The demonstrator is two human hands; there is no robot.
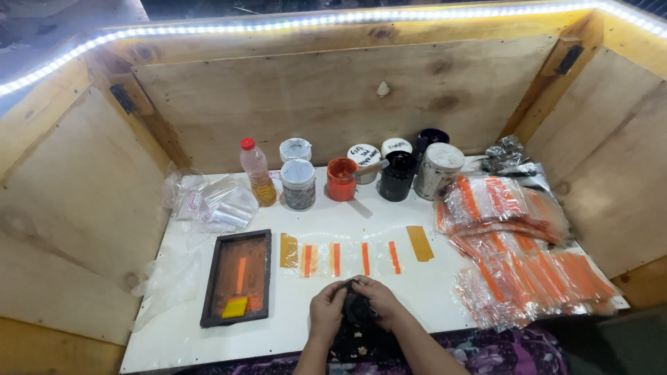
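At the near edge of the white worktop [417, 292], left hand [326, 312] and right hand [381, 305] meet, both closed round a dark cloth [358, 310], forearms angled inward. Just beyond lie four orange strips [351, 259] between two amber patches [420, 243]. Left: one black framed screen [237, 276], a yellow squeegee [235, 307] on it. Back row: one bottle [256, 171] of amber liquid; one open orange jar [341, 179] with a stick in it; several more jars, count unclear. Right: heaped clear printed bags [514, 243].

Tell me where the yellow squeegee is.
Head view, left side: the yellow squeegee lies in the black frame's near corner, left of both hands.
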